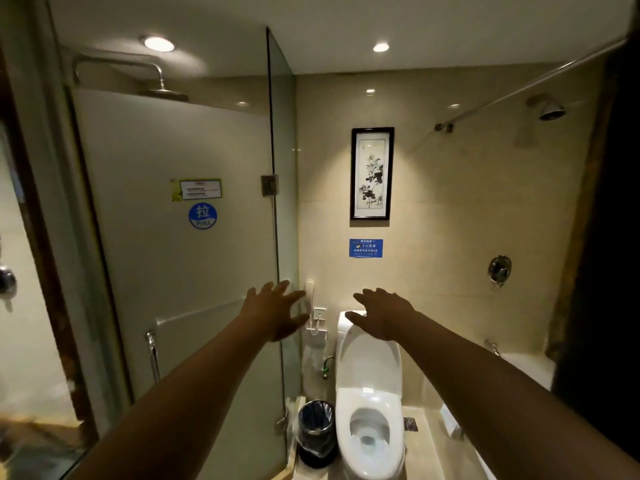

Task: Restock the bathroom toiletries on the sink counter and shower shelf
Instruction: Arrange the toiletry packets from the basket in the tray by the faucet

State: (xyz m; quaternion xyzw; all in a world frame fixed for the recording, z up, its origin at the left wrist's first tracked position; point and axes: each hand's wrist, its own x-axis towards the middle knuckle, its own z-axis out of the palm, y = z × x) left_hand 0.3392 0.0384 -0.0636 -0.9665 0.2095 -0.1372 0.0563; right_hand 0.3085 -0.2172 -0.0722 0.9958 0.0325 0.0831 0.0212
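Note:
Both arms stretch forward into a small bathroom. My left hand (277, 308) is open with fingers spread, held in front of the edge of the frosted glass shower door (173, 271). My right hand (382, 311) is open too, palm down, above the raised lid of the white toilet (369, 393). Neither hand holds anything. No toiletries, sink counter or shower shelf show in this view.
A black bin with a plastic liner (317, 433) stands left of the toilet. A wall phone (310, 306) hangs by the glass panel. A bathtub edge (526, 367) lies at right. A framed picture (372, 173) hangs on the back wall.

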